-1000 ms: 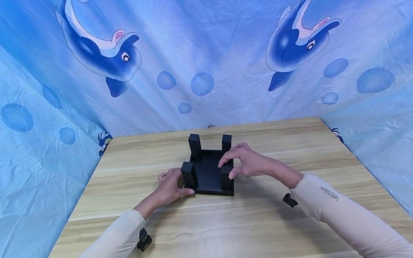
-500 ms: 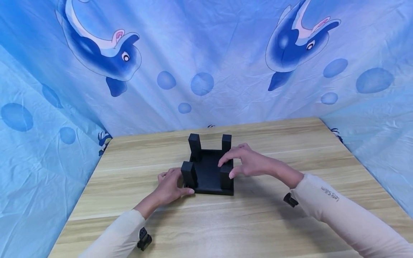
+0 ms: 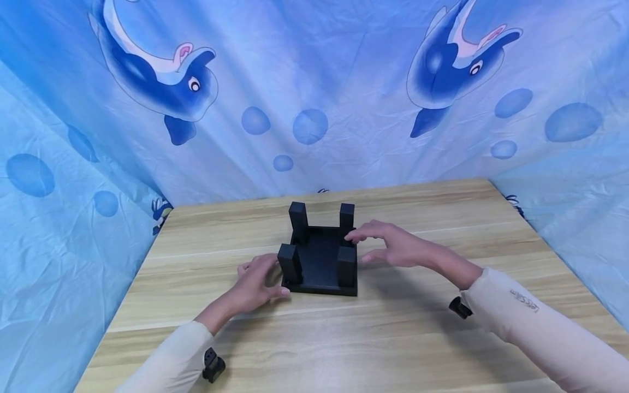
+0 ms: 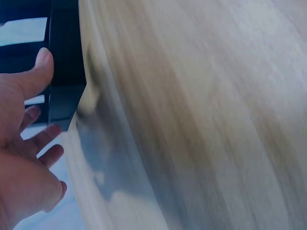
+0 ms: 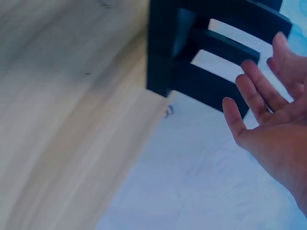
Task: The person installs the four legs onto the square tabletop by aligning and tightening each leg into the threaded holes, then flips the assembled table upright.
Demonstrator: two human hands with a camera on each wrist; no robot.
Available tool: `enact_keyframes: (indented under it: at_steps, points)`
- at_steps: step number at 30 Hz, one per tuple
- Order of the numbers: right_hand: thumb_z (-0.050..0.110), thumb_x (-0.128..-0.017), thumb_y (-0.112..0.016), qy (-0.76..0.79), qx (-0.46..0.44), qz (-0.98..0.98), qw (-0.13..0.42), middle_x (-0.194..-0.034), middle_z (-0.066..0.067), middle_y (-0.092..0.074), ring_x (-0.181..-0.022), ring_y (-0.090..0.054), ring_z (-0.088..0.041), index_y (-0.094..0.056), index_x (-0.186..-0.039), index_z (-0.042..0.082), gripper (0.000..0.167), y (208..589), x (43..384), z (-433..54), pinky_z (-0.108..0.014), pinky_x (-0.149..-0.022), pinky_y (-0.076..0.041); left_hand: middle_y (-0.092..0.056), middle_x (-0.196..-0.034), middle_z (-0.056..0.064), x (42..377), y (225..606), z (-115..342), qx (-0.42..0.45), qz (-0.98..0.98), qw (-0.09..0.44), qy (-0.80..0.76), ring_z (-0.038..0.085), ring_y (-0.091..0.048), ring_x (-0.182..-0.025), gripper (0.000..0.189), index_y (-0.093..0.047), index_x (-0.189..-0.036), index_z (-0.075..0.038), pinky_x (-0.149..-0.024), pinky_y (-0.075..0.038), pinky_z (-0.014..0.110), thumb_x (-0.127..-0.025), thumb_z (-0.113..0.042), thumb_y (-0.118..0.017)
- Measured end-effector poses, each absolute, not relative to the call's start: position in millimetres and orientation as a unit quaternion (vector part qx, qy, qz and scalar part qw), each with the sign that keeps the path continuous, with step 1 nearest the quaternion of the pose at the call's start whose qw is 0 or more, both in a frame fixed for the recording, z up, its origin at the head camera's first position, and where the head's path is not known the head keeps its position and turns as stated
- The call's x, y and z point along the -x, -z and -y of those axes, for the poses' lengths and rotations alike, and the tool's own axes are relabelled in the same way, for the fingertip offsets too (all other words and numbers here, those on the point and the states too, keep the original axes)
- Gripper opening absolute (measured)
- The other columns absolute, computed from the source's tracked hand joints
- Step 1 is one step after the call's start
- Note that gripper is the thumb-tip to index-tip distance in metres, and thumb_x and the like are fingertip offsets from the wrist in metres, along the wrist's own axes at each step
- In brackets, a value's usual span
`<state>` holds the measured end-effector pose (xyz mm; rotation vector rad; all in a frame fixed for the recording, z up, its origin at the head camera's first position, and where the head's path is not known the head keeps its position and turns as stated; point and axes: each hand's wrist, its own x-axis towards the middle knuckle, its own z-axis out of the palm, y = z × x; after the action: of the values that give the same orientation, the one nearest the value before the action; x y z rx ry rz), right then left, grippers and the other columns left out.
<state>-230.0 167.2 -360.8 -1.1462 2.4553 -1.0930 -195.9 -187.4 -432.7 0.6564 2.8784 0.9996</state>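
A black square piece like a small upturned table [image 3: 319, 265] lies on the wooden tabletop, its several block legs pointing up. Beside its left side, my left hand [image 3: 250, 286] is spread with relaxed fingers near the front left leg [image 3: 290, 265]. The left wrist view has that hand's thumb [image 4: 44, 60] over the black piece [image 4: 67, 52]; contact is unclear. My right hand [image 3: 395, 245] hovers at the right side, fingers loosely extended near the front right leg [image 3: 346, 267], holding nothing. In the right wrist view its fingers [image 5: 254, 88] look apart from the black legs [image 5: 160, 52].
The light wood tabletop [image 3: 314, 344] extends around the black piece. A blue curtain with dolphin prints [image 3: 314, 71] hangs behind and along both sides. Small black devices are strapped at the left wrist [image 3: 213, 365] and right wrist [image 3: 460, 308].
My right hand has let go of the front right leg and moved away to the right. My left hand has eased slightly left, its thumb drawing back from the front left corner.
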Motion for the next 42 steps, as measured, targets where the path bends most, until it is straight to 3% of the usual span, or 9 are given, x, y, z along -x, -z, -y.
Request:
enact_keyframes:
  at_steps: [4,12,18,21,26,42]
  points:
    - [0.003,-0.089,-0.066,0.356,0.372,-0.852,0.089,-0.117,-0.005,-0.061,-0.110,-0.053,-0.026,-0.055,-0.134,0.006,0.046,371.4,231.6,-174.7,-0.047,-0.092,-0.042,-0.055,-0.135,0.005,198.6,431.5,193.5,-0.224,-0.922,0.004,-0.316,0.030,-0.042,-0.127,0.057,-0.055,-0.133,-0.019,-0.093,-0.018,0.054,-0.081,-0.012,-0.077]
    - [0.001,-0.085,-0.070,0.204,0.407,-0.890,0.008,-0.103,-0.005,-0.064,-0.096,-0.055,-0.024,-0.058,-0.131,0.005,0.048,399.4,233.9,-168.8,-0.046,-0.078,-0.041,-0.063,-0.122,0.008,212.2,430.5,191.0,-0.266,-0.929,-0.092,-0.239,0.031,-0.051,-0.118,0.041,-0.063,-0.122,-0.014,-0.092,-0.024,0.058,-0.084,-0.003,-0.072]
    - [0.002,-0.078,-0.072,0.071,0.427,-0.898,-0.081,-0.098,-0.002,-0.065,-0.093,-0.055,-0.022,-0.070,-0.109,0.007,0.032,418.6,236.3,-156.7,-0.040,-0.074,-0.037,-0.060,-0.124,0.010,224.9,437.4,185.2,-0.301,-0.929,-0.104,-0.186,0.031,-0.049,-0.118,0.042,-0.065,-0.116,-0.014,-0.097,-0.024,0.058,-0.078,0.004,-0.071]
    - [0.003,-0.077,-0.074,0.042,0.426,-0.898,-0.105,-0.096,-0.001,-0.066,-0.091,-0.055,-0.022,-0.071,-0.100,0.010,0.024,425.5,240.0,-152.4,-0.039,-0.073,-0.035,-0.061,-0.120,0.009,229.0,439.7,181.1,-0.316,-0.926,-0.111,-0.173,0.031,-0.049,-0.116,0.034,-0.069,-0.103,-0.013,-0.096,-0.024,0.061,-0.075,0.007,-0.066]
    - [0.004,-0.076,-0.073,0.037,0.422,-0.898,-0.121,-0.088,0.000,-0.066,-0.085,-0.054,-0.021,-0.071,-0.090,0.011,0.016,435.5,245.5,-148.4,-0.040,-0.073,-0.035,-0.063,-0.110,0.005,233.2,441.6,176.5,-0.321,-0.927,-0.105,-0.162,0.029,-0.049,-0.115,0.026,-0.071,-0.085,-0.014,-0.097,-0.022,0.063,-0.072,0.007,-0.064]
    - [-0.001,-0.070,-0.069,0.030,0.432,-0.891,-0.136,-0.073,0.003,-0.066,-0.074,-0.056,-0.018,-0.068,-0.072,0.014,0.015,442.6,260.1,-144.9,-0.043,-0.080,-0.037,-0.065,-0.109,0.005,240.6,445.9,180.8,-0.340,-0.922,-0.132,-0.127,0.032,-0.050,-0.116,0.029,-0.072,-0.093,-0.015,-0.099,-0.021,0.064,-0.073,0.006,-0.066]
